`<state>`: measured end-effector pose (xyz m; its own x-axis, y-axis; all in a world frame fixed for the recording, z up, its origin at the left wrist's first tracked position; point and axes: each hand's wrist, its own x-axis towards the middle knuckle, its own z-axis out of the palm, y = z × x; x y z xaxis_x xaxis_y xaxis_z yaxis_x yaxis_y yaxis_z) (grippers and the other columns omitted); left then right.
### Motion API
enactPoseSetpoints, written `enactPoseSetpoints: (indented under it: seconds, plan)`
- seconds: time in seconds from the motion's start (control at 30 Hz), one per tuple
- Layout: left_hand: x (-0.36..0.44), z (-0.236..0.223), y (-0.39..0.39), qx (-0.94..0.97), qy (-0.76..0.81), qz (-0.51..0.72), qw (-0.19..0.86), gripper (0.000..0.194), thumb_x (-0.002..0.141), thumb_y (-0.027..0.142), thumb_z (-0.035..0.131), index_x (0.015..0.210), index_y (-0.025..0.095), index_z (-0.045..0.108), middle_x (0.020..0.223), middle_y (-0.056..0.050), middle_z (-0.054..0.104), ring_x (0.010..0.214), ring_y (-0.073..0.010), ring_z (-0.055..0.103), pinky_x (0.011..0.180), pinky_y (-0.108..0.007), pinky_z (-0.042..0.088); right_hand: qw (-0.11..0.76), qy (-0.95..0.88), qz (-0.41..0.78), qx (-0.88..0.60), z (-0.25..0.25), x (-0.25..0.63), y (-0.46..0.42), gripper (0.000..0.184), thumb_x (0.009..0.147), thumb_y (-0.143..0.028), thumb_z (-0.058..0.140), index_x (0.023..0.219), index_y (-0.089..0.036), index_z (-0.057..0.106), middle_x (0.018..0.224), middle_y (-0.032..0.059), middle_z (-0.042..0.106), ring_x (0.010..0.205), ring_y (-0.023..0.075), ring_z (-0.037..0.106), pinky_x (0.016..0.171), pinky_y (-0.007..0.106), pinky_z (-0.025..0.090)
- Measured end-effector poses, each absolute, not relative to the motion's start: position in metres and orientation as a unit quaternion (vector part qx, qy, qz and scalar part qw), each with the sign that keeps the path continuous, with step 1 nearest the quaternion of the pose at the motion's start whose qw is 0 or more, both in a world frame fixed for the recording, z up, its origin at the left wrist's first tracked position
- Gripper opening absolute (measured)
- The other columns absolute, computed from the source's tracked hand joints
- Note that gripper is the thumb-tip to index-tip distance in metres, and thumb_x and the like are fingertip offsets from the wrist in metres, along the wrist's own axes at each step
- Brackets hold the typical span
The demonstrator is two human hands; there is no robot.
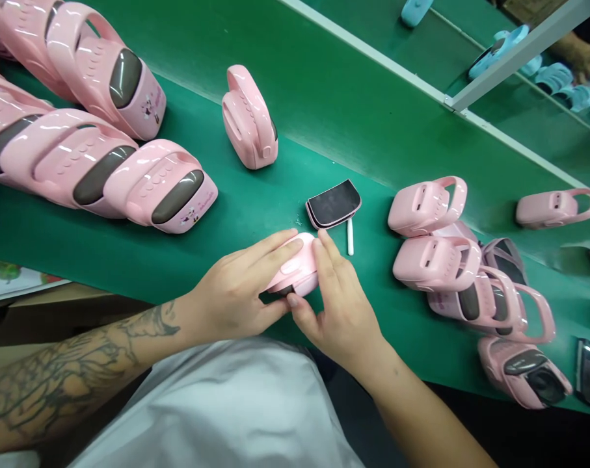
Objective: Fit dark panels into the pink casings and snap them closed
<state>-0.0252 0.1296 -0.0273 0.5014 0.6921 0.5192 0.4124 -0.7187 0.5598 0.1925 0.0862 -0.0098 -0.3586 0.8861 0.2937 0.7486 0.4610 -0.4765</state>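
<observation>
Pink plastic sandal (295, 266) sat gripped between both hands, with a dark patch of it showing just below the fingertips. The left hand (236, 292) had its fingers (275, 247) held together and clamped across the top of the sandal, its thumb along the lower edge. The right hand (336, 312) had its fingers (328, 250) slightly spread and pressed on the sandal's far end, its thumb meeting the left fingertips at the lower edge. Just beyond the right fingertips lay a small white stick (350, 236), and beside it a black pad (334, 205) with a pink rim. Left of the fingers, more pink sandals (162, 188) lay heaped on the green conveyor belt (353, 130); to their right sat another group of pink sandals (436, 247). Well past the fingers, beyond a metal rail (514, 58), a co-worker's hand (582, 62) rested near blue sandals (553, 81).
</observation>
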Motion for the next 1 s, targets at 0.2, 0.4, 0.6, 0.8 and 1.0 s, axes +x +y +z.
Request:
enactPoseSetpoints:
  seconds: [0.2,0.4,0.6,0.8,1.0]
  plan:
    - [-0.024,-0.036,0.134,0.84,0.309,0.425,0.137,0.072,0.089,0.026,0.087,0.153,0.01,0.058,0.146,-0.026,0.074,0.137,-0.0341,0.075,0.117,-0.04,0.063,0.316,-0.834,0.145,-0.428,-0.026,0.2,0.1,0.085,0.111,-0.047,0.06,0.178,-0.017,0.017,0.178,0.0263,0.04,0.167,0.0402,0.042,0.128,0.067,0.05]
    - [-0.019,-0.034,0.133,0.826,0.32,0.44,0.146,0.059,0.089,0.02,0.086,0.143,0.009,0.067,0.143,-0.028,0.076,0.132,-0.0317,0.078,0.113,-0.036,0.065,0.341,-0.811,0.185,-0.437,-0.024,0.195,0.095,0.08,0.109,-0.035,0.062,0.177,-0.016,0.025,0.177,0.0243,0.043,0.165,0.0393,0.046,0.128,0.064,0.052]
    - [-0.015,-0.034,0.125,0.815,0.345,0.437,0.159,0.062,0.088,0.02,0.086,0.146,0.015,0.067,0.148,-0.023,0.074,0.132,-0.0322,0.077,0.107,-0.04,0.069,0.361,-0.786,0.242,-0.439,-0.014,0.196,0.092,0.079,0.103,-0.023,0.067,0.175,-0.018,0.032,0.177,0.0219,0.043,0.165,0.0385,0.045,0.132,0.064,0.048]
    - [-0.013,-0.031,0.124,0.821,0.348,0.42,0.17,0.064,0.089,0.017,0.084,0.15,0.016,0.065,0.15,-0.022,0.073,0.133,-0.0331,0.076,0.107,-0.042,0.069,0.358,-0.747,0.321,-0.459,-0.002,0.199,0.092,0.076,0.102,-0.022,0.073,0.17,-0.025,0.038,0.178,0.0199,0.043,0.167,0.0351,0.042,0.136,0.064,0.042]
    - [-0.017,-0.031,0.125,0.831,0.329,0.406,0.19,0.065,0.09,0.018,0.084,0.151,0.02,0.063,0.153,-0.02,0.071,0.136,-0.0342,0.075,0.107,-0.046,0.069,0.22,-0.67,0.506,-0.496,0.025,0.221,0.12,0.078,0.103,-0.04,0.078,0.17,-0.033,0.039,0.181,0.0105,0.041,0.169,0.0324,0.04,0.136,0.06,0.043]
